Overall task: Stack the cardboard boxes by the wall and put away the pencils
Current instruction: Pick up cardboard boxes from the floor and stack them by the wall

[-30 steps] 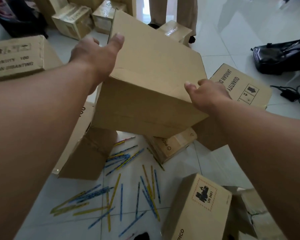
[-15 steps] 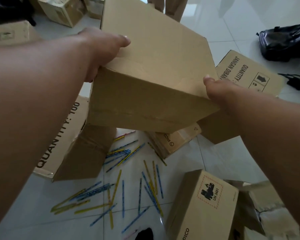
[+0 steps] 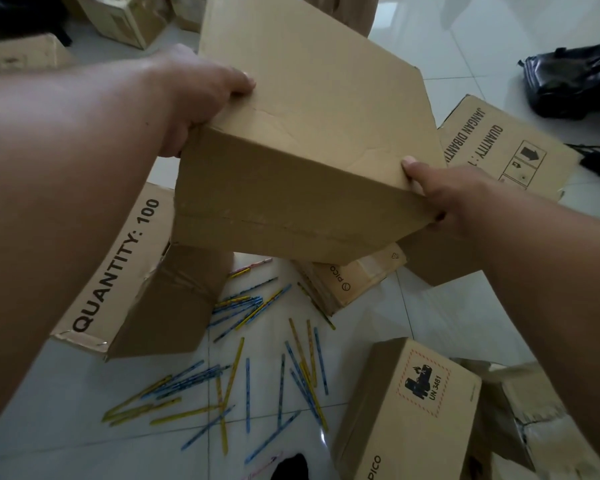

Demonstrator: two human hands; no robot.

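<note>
The white tiled floor spreads beneath both hands. Above it, a large plain cardboard box hangs tilted between them, clear of the floor. The left hand grips its left edge, with the thumb pressed on the top face and the fingers hidden behind the side. The right hand clamps the near right corner, thumb on top and fingers curled under the edge.

Under the left forearm lies a long box printed "QUANTITY: 100", one end flap hanging open. Just beyond the right hand sits a box marked "JANGAN DIBANTING", partly covered by the held box. Below the right forearm stands a box with a "UN 3481" label, and a crumpled box is beside it, on the side away from the left hand. More boxes lie on the floor well beyond the left hand. A black bag rests well beyond the right hand.

A small box marked "PICO" lies directly under the held box, between the two hands. The pencils, blue and yellow, are scattered loose on the floor below and between the hands, well apart from both, some reaching to the open flap of the long box.
</note>
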